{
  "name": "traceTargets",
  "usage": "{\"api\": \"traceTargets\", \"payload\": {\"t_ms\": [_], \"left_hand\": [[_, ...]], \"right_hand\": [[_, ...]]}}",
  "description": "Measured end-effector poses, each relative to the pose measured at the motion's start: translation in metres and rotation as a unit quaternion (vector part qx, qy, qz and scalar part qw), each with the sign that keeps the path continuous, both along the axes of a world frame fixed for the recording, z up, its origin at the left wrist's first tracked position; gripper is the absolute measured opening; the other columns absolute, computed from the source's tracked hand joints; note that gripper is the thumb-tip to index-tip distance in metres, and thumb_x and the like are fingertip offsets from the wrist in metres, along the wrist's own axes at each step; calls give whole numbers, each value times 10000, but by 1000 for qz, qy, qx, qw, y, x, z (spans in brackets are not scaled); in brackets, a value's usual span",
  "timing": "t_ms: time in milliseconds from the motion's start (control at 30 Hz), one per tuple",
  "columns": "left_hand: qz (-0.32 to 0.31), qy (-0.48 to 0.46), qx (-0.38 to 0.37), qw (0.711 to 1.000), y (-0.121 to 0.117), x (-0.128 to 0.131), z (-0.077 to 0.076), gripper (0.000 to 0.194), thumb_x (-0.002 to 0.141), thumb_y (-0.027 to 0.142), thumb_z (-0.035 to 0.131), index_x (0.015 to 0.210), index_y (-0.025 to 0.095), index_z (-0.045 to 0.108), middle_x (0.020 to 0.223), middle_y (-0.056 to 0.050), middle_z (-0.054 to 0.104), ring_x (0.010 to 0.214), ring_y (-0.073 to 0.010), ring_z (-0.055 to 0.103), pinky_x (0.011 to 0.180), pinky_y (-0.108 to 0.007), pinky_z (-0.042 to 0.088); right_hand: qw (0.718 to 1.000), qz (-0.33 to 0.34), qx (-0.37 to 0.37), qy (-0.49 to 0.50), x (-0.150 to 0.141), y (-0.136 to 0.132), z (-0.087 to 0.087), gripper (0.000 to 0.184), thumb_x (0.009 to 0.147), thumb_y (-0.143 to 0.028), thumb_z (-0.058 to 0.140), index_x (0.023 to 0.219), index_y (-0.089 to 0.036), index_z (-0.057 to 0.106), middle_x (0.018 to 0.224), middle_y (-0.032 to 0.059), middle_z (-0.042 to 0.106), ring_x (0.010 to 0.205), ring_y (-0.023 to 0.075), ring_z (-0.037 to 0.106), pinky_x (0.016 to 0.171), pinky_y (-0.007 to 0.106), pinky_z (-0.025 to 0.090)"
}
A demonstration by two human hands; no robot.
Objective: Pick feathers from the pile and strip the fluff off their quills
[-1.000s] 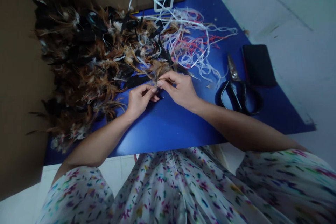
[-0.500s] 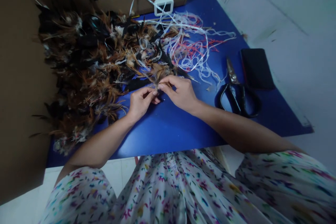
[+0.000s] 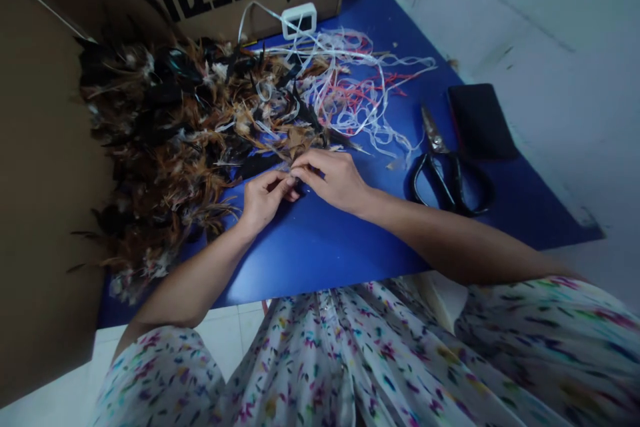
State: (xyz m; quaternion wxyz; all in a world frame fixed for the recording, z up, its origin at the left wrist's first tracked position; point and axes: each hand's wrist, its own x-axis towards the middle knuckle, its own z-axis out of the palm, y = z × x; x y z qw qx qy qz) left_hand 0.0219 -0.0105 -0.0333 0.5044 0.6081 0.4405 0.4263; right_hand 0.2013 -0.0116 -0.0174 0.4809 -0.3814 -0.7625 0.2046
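Blue bench [image 3: 310,247] carried the brown feather pile [image 3: 170,147] at ten o'clock. The left hand's fingers [image 3: 281,188] were pinched nearly closed on the feather tuft [image 3: 295,139]'s base; the right hand's fingers [image 3: 304,169], also nearly closed, gripped just beside them, with the tuft fanning toward twelve. Scissors [image 3: 443,170] lay at three.

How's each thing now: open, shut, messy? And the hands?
Black-handled metal scissors: blades closed
Brown and black feathers: heaped
White and red strings: tangled
White rectangular gadget: upright
Black rectangular object: lying flat
Left hand: pinching brown feather tuft
Right hand: pinching that tuft
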Motion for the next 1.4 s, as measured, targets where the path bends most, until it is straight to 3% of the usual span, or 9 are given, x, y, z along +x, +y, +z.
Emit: {"api": "traceTargets", "payload": {"t_ms": [233,467,600,667,800,933,1100,1267,1400], "left_hand": [[11,-50,-11,999,1,-1,1,302,756,447,797,763,153,727,586,-1,684,477,-102,631,517,-221,552],[30,0,97,995,-2,-9,-3,254,829,408,739,716,181,723,632,-7,693,513,-95,620,610,-246,547],[65,34,135,988,-1,-13,-2,275,845,425,718,708,187,717,602,-1,677,517,-100,618,620,-249,539],[89,0,135,987,2,-13,0,268,833,428,731,729,183,706,620,6,679,483,-87,596,565,-234,519],[148,-106,107,977,12,-12,3,312,764,467,788,759,180,665,673,20,684,424,-52,542,443,-188,444],[178,-135,84,971,18,-11,4,364,734,500,803,754,179,632,663,29,657,411,-38,515,407,-173,405],[174,-127,74,974,16,-11,4,371,746,508,791,762,174,629,666,22,654,420,-38,511,413,-180,406],[167,-132,69,975,16,-10,3,344,754,485,795,776,176,646,669,22,652,427,-41,517,413,-181,411],[165,-139,63,974,16,-9,3,335,749,475,803,773,175,656,653,25,651,420,-41,514,410,-180,411]], "right_hand": [[978,-35,-97,184,15,12,11,350,933,-548,575,907,-201,612,713,-21,658,610,94,617,584,232,484],[972,-39,-104,208,25,24,4,299,945,-497,571,870,-209,595,665,-26,646,563,96,597,557,239,480],[987,-39,-93,126,25,24,-3,136,912,-321,609,864,-196,632,678,-23,653,592,115,595,590,263,482],[997,-39,-51,53,25,22,-6,71,891,-235,610,874,-190,662,750,1,681,649,131,605,642,285,491],[996,0,42,-76,24,19,-11,168,927,-165,532,918,-182,699,912,69,713,850,192,635,809,356,521],[986,42,80,-143,17,16,-15,258,969,-166,469,986,-183,726,1010,106,727,990,243,605,903,440,503],[966,31,102,-236,1,10,-16,299,991,-165,452,1119,-204,718,1221,101,698,1226,286,509,947,474,429],[944,41,101,-311,-12,5,-16,271,980,-300,543,1175,-202,705,1343,142,629,1314,343,445,986,524,375],[936,39,84,-339,-15,6,-18,371,986,-392,532,1240,-160,672,1386,162,605,1341,368,434,1007,545,359]]}}
